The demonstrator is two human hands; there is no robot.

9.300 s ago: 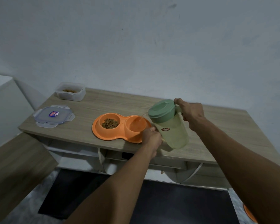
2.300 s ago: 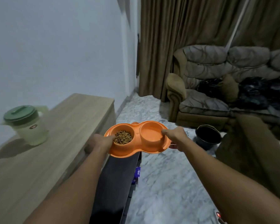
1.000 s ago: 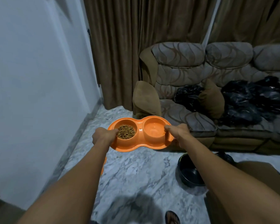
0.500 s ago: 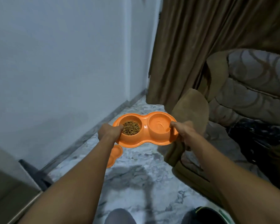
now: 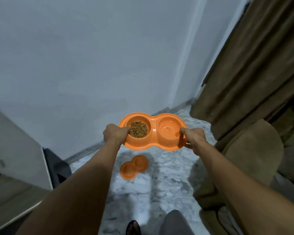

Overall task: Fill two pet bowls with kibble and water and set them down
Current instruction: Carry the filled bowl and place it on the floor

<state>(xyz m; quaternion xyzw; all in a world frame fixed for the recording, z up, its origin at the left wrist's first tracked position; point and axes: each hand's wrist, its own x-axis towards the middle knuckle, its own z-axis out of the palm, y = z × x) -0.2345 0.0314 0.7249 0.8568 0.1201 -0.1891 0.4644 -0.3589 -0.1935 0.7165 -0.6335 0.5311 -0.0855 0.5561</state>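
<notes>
Head view: an orange double bowl (image 5: 151, 145) is held in the air in front of the person, roughly level, with both arms stretched out to it. The left hand (image 5: 115, 134) grips the bowl's left end, thumb hooked over the rim beside the kibble (image 5: 138, 129), which fills the left well in a brown heap; its fingers are hidden beneath the bowl. The right hand (image 5: 193, 137) grips the bowl's right end the same way — thumb on top of the rim, fingers curled under the edge. The right well holds water (image 5: 168, 128), seen as a glossy, rippled surface.

Below the held bowl, a second orange double bowl (image 5: 134, 167) lies on the marble floor (image 5: 161, 189); nothing shows in its wells, and it sits at a slant to the held bowl. A shadow spreads over the floor around it. Behind the held bowl rises a plain pale wall (image 5: 92, 56), meeting the floor along a skirting line. To the right of the held bowl hangs a brown curtain (image 5: 253, 73), and below that, nearer the person, stands a brown sofa arm (image 5: 251, 158). To the left of the held bowl, at the frame's edge, is the end of a wooden counter (image 5: 15, 197). Under the held bowl, at the bottom edge, a knee in grey cloth (image 5: 175, 223) and a dark sandal (image 5: 132, 228) show — both blurred.
</notes>
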